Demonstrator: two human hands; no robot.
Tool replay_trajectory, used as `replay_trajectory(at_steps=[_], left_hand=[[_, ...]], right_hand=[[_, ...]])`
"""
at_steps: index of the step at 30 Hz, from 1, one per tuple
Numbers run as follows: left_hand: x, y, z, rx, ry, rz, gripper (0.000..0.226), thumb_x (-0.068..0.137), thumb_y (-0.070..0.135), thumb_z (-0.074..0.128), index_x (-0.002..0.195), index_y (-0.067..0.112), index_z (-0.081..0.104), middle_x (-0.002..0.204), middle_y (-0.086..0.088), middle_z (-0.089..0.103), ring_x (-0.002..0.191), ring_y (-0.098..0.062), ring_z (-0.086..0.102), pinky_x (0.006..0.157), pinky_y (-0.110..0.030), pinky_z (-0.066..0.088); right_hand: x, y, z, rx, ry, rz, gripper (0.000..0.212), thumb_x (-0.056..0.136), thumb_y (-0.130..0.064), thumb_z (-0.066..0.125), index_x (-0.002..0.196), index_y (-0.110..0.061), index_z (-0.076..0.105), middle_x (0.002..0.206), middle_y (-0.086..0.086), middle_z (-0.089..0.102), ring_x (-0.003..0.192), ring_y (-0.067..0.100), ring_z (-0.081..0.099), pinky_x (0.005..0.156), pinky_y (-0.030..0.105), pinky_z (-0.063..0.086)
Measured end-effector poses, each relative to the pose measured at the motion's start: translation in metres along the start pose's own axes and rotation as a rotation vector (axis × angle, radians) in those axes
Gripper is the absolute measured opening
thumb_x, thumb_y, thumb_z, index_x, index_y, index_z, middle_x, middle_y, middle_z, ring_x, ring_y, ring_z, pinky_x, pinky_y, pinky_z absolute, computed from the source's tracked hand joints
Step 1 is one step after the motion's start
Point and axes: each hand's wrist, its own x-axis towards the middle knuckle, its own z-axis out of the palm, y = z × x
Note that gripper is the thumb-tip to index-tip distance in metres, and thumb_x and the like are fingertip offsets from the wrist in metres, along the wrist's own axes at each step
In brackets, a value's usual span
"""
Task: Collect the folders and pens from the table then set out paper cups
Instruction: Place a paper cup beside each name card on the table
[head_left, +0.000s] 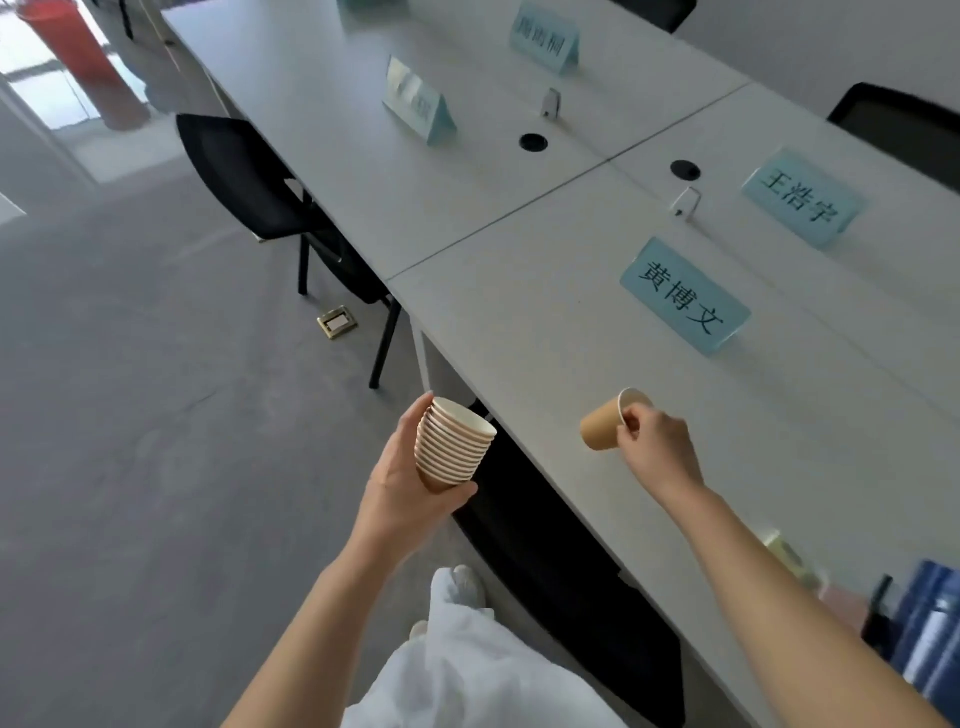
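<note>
Cup stack (453, 446) left of single cup (602, 423), name cards (684, 296) behind.

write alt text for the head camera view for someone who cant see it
A person's right hand holds a single paper cup tilted on its side over a long grey table, while the left hand grips a stack of cups beside the table edge. Blue name cards stand on the table, and black chairs sit alongside.
</note>
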Motion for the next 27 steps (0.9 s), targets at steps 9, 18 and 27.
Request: replay_trajectory(at_steps=[9,18,27], left_hand=[[0.063,0.017,0.002,0.101,-0.076,0.009,0.102,0.066,0.025,0.083,0.138,0.060,0.021,0.124,0.019,0.049,0.115,-0.006,0.049,0.097,-0.030,0.043],[0.092,0.012,-0.010,0.137,-0.093,0.014,0.103,0.066,0.025,0.083,0.139,0.061,0.020,0.124,0.022,0.048,0.115,-0.005,0.047,0.098,-0.032,0.043],[0.129,-0.019,-0.067,0.241,-0.088,0.071,0.101,0.070,0.027,0.078,0.140,0.063,0.015,0.118,0.017,0.046,0.099,-0.007,0.054,0.077,-0.032,0.052]], right_hand=[[0.046,0.007,0.016,-0.241,-0.106,0.029,0.015,0.090,-0.018,0.052,0.091,-0.006,0.061,0.093,0.020,0.062,0.087,0.037,0.059,0.064,0.031,0.041],[0.035,-0.061,-0.004,0.198,0.006,-0.082,0.018,0.088,-0.011,0.059,0.102,-0.006,0.070,0.099,0.009,0.073,0.096,0.026,0.064,0.086,0.031,0.047],[0.031,-0.219,0.009,0.557,-0.363,-0.328,0.027,0.090,-0.016,0.061,0.116,-0.018,0.067,0.107,-0.008,0.072,0.098,-0.003,0.065,0.091,0.011,0.049]])
